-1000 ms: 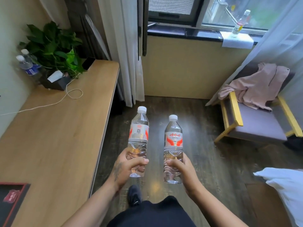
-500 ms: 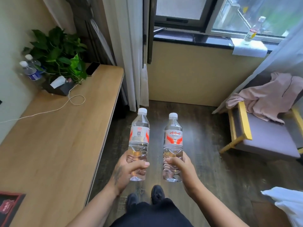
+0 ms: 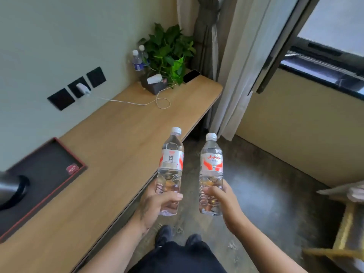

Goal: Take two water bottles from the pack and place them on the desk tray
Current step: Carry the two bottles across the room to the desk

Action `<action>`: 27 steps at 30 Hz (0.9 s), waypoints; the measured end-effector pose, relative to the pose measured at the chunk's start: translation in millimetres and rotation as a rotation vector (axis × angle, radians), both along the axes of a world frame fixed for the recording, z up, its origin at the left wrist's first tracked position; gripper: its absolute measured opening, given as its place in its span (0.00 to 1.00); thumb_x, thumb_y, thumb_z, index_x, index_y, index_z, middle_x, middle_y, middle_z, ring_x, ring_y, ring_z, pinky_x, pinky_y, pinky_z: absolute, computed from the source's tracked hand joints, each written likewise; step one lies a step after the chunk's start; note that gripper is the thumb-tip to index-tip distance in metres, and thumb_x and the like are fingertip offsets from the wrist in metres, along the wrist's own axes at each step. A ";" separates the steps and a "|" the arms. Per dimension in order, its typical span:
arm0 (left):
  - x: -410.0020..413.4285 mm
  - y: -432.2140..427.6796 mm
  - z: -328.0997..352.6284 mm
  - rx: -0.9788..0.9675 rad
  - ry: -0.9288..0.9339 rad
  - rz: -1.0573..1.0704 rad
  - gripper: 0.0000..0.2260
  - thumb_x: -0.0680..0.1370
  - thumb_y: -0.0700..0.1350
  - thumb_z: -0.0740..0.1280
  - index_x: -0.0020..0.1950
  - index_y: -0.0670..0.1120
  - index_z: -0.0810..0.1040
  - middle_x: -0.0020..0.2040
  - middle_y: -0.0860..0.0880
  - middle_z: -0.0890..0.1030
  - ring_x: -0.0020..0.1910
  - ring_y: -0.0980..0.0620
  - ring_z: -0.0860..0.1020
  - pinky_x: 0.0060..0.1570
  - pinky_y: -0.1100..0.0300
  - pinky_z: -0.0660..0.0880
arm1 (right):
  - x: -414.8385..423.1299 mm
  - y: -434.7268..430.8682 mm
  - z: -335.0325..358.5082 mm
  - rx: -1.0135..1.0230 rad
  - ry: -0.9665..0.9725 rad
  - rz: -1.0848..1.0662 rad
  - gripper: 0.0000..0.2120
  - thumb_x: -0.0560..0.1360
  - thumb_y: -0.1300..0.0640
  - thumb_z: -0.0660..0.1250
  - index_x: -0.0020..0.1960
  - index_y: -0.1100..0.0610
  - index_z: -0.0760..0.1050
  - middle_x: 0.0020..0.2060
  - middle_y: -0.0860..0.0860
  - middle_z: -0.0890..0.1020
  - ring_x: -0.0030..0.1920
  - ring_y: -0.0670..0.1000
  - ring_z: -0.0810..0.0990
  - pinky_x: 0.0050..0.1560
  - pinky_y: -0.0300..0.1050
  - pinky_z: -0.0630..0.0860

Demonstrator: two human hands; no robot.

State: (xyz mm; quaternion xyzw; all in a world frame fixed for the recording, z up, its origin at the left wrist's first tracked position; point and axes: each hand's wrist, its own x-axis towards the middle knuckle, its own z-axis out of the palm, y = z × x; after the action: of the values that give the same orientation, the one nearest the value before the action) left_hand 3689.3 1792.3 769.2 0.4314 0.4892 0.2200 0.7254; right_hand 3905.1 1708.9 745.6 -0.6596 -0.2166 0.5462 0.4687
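Two clear plastic water bottles with red-and-white labels, upright and side by side: left bottle (image 3: pixel 171 170) gripped low by the left hand (image 3: pixel 157 203), right bottle (image 3: pixel 211 174) by the right hand (image 3: pixel 222 201). The dark, red-rimmed desk tray (image 3: pixel 49 174) lies to the left on the wooden desk (image 3: pixel 122 138), nearer the left hand; its near end, apparently holding a grey kettle (image 3: pixel 7 186), is cut off.

Both forearms are seen bare, no sleeves. Dark tattoo marks are seen on left hand (image 3: pixel 155 205). Black trousers (image 3: pixel 177 259) and dark shoes (image 3: pixel 164 234) are worn.
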 end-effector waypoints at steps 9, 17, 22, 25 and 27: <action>-77.1 -46.7 -2.9 -0.016 0.050 0.474 0.28 0.59 0.49 0.81 0.58 0.42 0.82 0.41 0.46 0.85 0.39 0.47 0.85 0.42 0.52 0.82 | -67.8 53.1 -4.1 0.032 0.003 0.461 0.35 0.59 0.40 0.72 0.64 0.49 0.77 0.54 0.52 0.87 0.52 0.52 0.89 0.52 0.48 0.84; -127.0 -84.1 -0.4 -0.023 0.064 0.798 0.29 0.57 0.50 0.82 0.55 0.41 0.83 0.40 0.45 0.85 0.37 0.46 0.85 0.38 0.54 0.80 | -133.9 78.3 0.2 0.033 0.004 0.774 0.32 0.60 0.40 0.73 0.61 0.52 0.80 0.44 0.46 0.89 0.43 0.43 0.89 0.39 0.36 0.83; -150.5 -86.6 -3.5 -0.013 0.055 0.884 0.24 0.61 0.45 0.82 0.54 0.42 0.82 0.39 0.45 0.85 0.38 0.44 0.84 0.39 0.53 0.81 | -165.3 90.3 -2.9 0.048 -0.016 0.873 0.19 0.67 0.49 0.74 0.56 0.53 0.81 0.43 0.48 0.89 0.43 0.46 0.87 0.44 0.43 0.85; -163.3 -81.0 -3.6 0.000 0.059 0.887 0.26 0.59 0.47 0.81 0.55 0.42 0.82 0.39 0.47 0.85 0.39 0.45 0.85 0.42 0.52 0.82 | -179.0 98.2 -2.5 0.069 -0.030 0.899 0.21 0.69 0.51 0.73 0.61 0.51 0.80 0.49 0.47 0.89 0.49 0.46 0.89 0.49 0.44 0.85; -173.1 -74.0 -4.0 0.004 0.054 0.885 0.26 0.59 0.48 0.81 0.55 0.41 0.82 0.39 0.46 0.86 0.39 0.45 0.85 0.41 0.52 0.82 | -188.1 103.9 -0.2 0.062 -0.019 0.897 0.27 0.65 0.47 0.75 0.62 0.52 0.79 0.49 0.43 0.90 0.50 0.44 0.89 0.44 0.39 0.84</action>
State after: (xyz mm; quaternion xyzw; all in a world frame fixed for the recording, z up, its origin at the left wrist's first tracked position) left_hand 3516.2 1718.2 765.2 0.1875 0.6452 0.4991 0.5473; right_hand 3716.9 1812.8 745.4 -0.4909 -0.5016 0.6826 0.2033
